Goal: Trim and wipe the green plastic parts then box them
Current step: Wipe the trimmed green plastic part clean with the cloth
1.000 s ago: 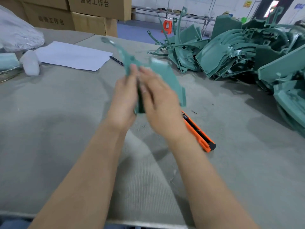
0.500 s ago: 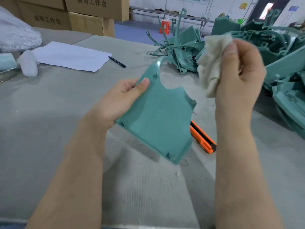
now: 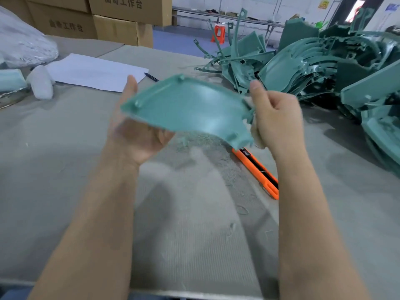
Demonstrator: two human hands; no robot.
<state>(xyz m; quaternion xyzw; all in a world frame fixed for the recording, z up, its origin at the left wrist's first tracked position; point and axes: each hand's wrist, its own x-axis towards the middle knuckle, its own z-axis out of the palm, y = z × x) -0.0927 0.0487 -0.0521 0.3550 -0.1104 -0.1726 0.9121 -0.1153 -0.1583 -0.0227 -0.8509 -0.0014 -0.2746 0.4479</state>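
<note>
The grey table [image 3: 65, 169] fills most of my view. At its far right is a big pile of green parts [image 3: 303, 68], which I think are waiting their turn. The green part [image 3: 190, 109] I am working on is up in the air over the middle of the table, between both hands.

My left hand [image 3: 138, 135] holds its left end from below, palm up, with the thumb sticking up behind the far corner. The fingers are hidden under the part. My right hand [image 3: 279, 120] is curled round a pale cloth [image 3: 258, 141] and sits at the part's right end. The orange knife [image 3: 257, 172] lies on the table just below, so I think this is the wiping step.

To wipe well, I would keep the left hand steady and rub the cloth along the whole face, going round the little pegs and into the rim.

The part's long side runs left to right, from one hand to the other, dipping a bit to the right. Its peg side tilts up toward me.
</note>
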